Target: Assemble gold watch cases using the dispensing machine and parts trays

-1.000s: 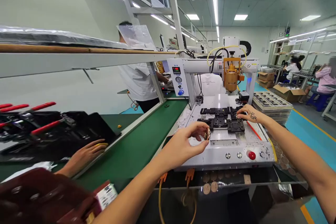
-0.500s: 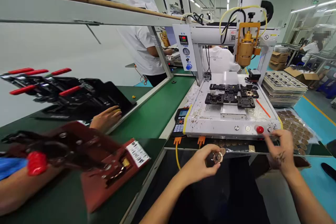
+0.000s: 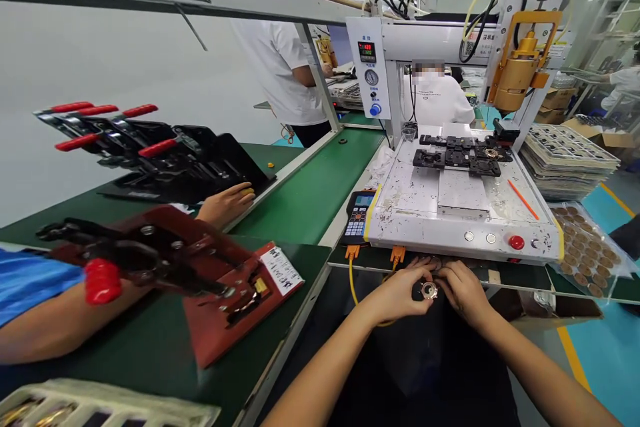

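Observation:
My left hand is closed in a pinch on a small round gold-rimmed watch case, held upright in front of the bench edge. My right hand is just right of it, fingers curled together at the bench edge beside small round parts in clear plastic. Whether its fingertips hold anything is hidden. Behind both hands stands a white benchtop machine with a gold cylinder head. Black fixtures sit on its bed, with a round gold part in one of them.
A bag of brown discs and stacked trays are to the right. A keypad controller lies left of the machine. Further left are a red clamp press, red-handled toggle clamps and a co-worker's hand.
My right hand has left the machine's front buttons and come left and down beside my left hand. My left hand still holds the watch case. The view has turned right and down.

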A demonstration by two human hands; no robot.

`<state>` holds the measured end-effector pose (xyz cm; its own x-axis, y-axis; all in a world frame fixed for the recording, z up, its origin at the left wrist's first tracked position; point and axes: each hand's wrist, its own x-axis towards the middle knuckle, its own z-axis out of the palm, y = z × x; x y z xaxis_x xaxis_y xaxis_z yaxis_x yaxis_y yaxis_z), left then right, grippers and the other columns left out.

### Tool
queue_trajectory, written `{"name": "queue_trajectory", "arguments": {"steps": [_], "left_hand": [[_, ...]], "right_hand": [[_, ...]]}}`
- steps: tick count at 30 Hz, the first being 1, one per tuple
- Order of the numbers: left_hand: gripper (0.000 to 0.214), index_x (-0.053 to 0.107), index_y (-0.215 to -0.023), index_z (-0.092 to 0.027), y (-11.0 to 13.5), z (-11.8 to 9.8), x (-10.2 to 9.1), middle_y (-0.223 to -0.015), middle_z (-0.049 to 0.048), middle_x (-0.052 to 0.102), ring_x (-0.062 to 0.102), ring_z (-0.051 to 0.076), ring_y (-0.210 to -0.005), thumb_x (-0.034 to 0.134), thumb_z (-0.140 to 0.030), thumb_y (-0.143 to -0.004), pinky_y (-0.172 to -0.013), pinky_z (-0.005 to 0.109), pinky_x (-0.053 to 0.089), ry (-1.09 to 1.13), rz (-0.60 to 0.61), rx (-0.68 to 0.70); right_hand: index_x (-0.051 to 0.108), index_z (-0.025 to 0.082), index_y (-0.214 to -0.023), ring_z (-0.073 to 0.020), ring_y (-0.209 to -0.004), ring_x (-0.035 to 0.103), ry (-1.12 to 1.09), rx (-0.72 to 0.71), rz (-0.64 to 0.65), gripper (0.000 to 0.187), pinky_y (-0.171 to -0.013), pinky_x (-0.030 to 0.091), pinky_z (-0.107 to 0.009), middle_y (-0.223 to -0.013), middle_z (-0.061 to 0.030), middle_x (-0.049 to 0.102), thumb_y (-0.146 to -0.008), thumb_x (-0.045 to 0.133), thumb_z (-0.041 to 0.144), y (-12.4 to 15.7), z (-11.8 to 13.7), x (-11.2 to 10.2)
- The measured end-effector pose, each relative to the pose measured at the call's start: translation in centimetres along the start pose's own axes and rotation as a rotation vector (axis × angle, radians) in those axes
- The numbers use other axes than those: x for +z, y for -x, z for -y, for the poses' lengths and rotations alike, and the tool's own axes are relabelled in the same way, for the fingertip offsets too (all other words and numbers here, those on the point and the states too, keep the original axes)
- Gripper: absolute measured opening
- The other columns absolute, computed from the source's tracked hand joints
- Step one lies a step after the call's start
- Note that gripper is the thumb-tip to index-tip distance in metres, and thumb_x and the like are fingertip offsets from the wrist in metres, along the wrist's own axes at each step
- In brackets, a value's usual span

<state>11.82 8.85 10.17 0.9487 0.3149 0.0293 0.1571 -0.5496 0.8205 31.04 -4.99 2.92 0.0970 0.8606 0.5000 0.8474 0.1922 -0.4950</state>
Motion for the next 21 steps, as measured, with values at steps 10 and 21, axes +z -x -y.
{"name": "queue_trajectory", "arguments": {"steps": [10,21], "left_hand": [[0.026,0.070,-0.103,-0.025,-0.4,-0.6,1.1,-0.153,0.0107,0.068,0.052,0.032,-0.155,0.077,-0.016,-0.079,-0.134,0.052,0.030,-0.057,-0.068,-0.034],[0.035,0.066,-0.119,-0.023,2.0,-3.9,3.6,-0.115,0.0078,0.078,0.076,0.027,-0.110,0.077,-0.021,-0.085,-0.105,0.046,0.060,0.439,-0.258,-0.095]], "right_hand": [[0.073,0.026,-0.092,-0.0299,-0.091,0.074,-0.323,0.248,-0.092,0.024,-0.083,0.060,-0.047,-0.098,-0.0112,0.078,-0.106,0.063,0.043,4.8,2.5,-2.0],[0.074,0.023,-0.105,-0.0166,-0.059,0.063,-0.748,0.742,-0.154,0.043,-0.053,0.057,-0.032,-0.090,-0.0056,0.078,-0.089,0.083,0.061,2.0,6.3,-8.4]]}}
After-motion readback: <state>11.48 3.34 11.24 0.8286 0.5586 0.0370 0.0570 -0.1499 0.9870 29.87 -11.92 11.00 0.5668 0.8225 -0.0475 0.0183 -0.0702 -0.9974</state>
